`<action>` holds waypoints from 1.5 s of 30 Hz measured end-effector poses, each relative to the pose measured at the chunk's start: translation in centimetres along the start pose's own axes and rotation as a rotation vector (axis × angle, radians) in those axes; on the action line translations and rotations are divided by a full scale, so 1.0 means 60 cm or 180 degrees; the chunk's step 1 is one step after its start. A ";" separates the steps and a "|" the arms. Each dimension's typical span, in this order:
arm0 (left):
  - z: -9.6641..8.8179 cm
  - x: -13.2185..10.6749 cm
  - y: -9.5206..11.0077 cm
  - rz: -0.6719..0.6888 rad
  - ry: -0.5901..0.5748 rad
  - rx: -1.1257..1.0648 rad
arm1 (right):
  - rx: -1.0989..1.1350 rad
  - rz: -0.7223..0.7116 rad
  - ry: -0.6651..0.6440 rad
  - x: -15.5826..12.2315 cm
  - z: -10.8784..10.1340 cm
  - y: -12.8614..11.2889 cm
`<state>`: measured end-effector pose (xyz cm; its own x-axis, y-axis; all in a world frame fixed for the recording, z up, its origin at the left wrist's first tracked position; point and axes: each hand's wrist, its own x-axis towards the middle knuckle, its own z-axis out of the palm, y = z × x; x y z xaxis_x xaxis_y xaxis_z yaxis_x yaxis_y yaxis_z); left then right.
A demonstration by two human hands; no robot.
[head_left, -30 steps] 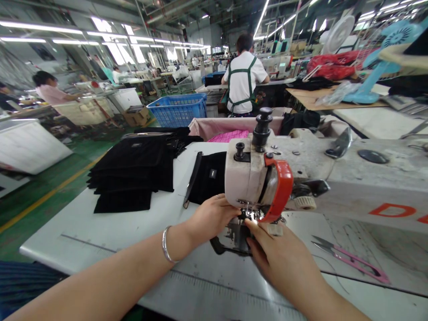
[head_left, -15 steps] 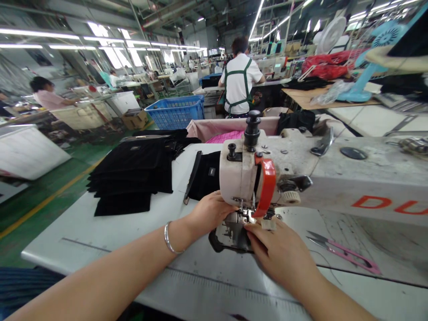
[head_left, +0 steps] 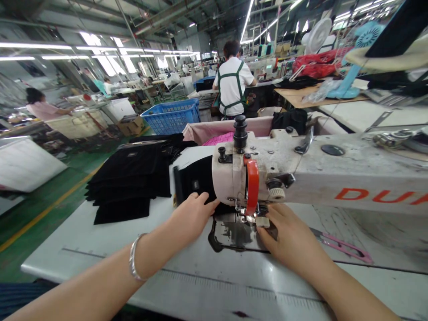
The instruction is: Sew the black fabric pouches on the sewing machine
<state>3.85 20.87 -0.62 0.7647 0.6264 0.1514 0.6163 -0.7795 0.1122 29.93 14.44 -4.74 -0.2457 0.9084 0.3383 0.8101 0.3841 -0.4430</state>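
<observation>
The black fabric piece (head_left: 195, 178) lies just left of the machine head (head_left: 229, 178), pressed by the open, flat left hand (head_left: 191, 215). The right hand (head_left: 287, 238) is laid open beside the presser foot (head_left: 246, 217), with nothing gripped. Light, even pressure is advised, with the fingertips kept clear of that foot.

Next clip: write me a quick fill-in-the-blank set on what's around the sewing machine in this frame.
The left hand wears a silver ____ at its wrist.
The thread snips beside the right hand have ____ handles.
The fabric stack left of the sewing machine is ____.
The plastic basket in the background is ____.
Missing words: bracelet; pink; black; blue.
</observation>
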 end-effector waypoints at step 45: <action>0.046 -0.107 0.163 0.0621 0.0073 -0.0404 | 0.1348 -0.1161 -0.2059 -0.028 -0.049 -0.048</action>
<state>5.48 9.28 -3.18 0.8616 0.4645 0.2045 0.4275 -0.8814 0.2009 29.59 11.35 -1.59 -0.8123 0.5821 0.0365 0.3857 0.5831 -0.7150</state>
